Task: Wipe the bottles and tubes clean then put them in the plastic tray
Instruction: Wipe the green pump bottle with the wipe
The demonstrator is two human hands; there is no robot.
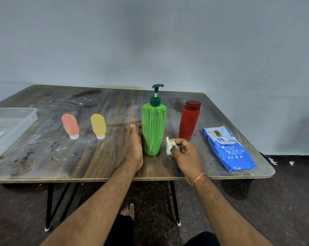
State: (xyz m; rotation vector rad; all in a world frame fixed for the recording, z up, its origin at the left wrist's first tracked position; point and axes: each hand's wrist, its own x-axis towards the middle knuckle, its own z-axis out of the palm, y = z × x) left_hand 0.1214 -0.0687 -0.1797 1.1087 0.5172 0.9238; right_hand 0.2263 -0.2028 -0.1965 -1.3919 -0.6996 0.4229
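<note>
A tall green pump bottle (154, 126) streaked with white stands upright near the table's front middle. My left hand (134, 146) rests against its left side, fingers wrapped toward it. My right hand (184, 151) is just right of the bottle's base, pinching a crumpled white wipe (169, 145). A red bottle (189, 119) stands upright behind my right hand. A yellow tube (98, 126) and a pink tube (70, 126) stand cap-down to the left. The clear plastic tray (28, 116) sits at the table's far left edge.
A blue pack of wet wipes (228, 148) lies at the right end of the stained wooden table (65, 157). A grey wall rises right behind the table. Black folding legs and dark floor show below, with my bare foot under the table.
</note>
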